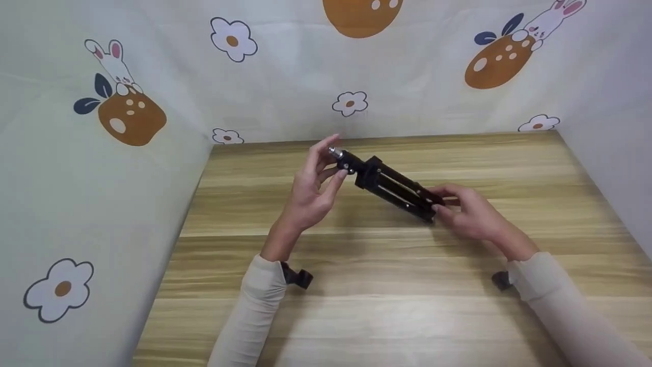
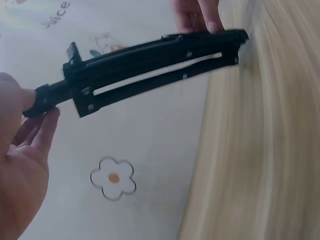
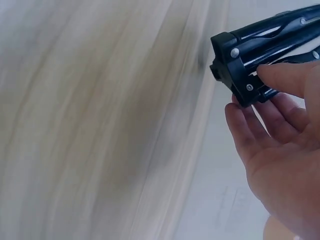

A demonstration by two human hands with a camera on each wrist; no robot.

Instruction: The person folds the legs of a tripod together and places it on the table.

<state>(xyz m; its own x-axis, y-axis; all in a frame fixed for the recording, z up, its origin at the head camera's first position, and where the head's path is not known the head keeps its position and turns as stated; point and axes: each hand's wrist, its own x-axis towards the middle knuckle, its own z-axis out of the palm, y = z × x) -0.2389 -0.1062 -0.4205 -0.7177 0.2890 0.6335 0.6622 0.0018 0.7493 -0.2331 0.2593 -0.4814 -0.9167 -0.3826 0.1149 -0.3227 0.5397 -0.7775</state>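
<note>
A small black tripod (image 1: 400,189) with folded legs is held at a slant above the wooden tabletop, its silver-tipped end up and to the left. My left hand (image 1: 311,196) pinches the narrow neck near that metal tip between thumb and fingers. At the lower right end, my right hand (image 1: 471,214) grips the leg ends, thumb on one side and fingers beneath. The left wrist view shows the tripod (image 2: 135,62) lengthwise, with a slot between its legs. In the right wrist view, the thumb of the right hand (image 3: 285,145) presses the riveted end of the tripod (image 3: 237,67).
The wood-grain tabletop (image 1: 387,306) spreads beneath both hands. Pale sheets printed with flowers, oranges and rabbits form a back wall (image 1: 285,97) and side walls. Black camera mounts (image 1: 299,277) stick out from both sleeve cuffs.
</note>
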